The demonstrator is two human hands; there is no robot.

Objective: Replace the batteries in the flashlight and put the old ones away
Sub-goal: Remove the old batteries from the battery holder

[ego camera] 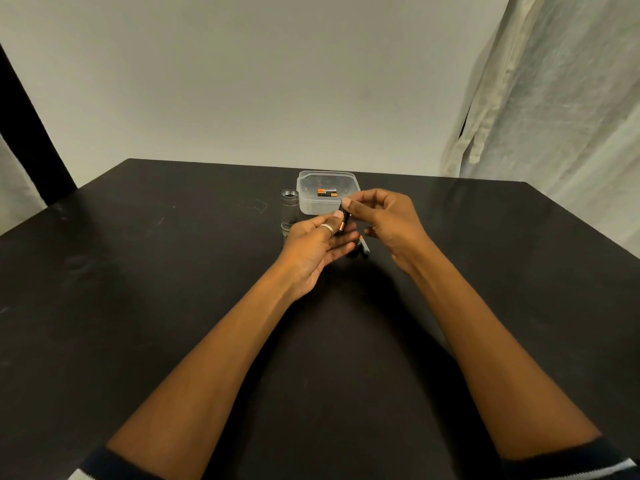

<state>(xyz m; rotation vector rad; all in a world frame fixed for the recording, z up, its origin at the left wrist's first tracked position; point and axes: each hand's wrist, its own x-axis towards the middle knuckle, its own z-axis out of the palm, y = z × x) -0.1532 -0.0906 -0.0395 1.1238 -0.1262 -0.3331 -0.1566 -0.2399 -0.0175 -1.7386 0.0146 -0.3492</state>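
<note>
- A matte black table [173,271] bears a clear square plastic container [304,202]; behind it is a pale wall [242,81], and to its right a white curtain [554,116].
- A silver metal flashlight tube [290,209] stands upright just left of the container.
- Black-and-orange batteries [327,192] lie inside.
- Just in front, the left hand [311,251] and right hand [388,220] both pinch one black-and-copper battery [344,220].

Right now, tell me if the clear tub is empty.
No, the clear tub holds a few orange-and-black batteries on its floor.

Open-topped silver flashlight [290,209] upright beside clear tub [308,206] of batteries [327,192]; held battery [344,220] tilted.
</note>
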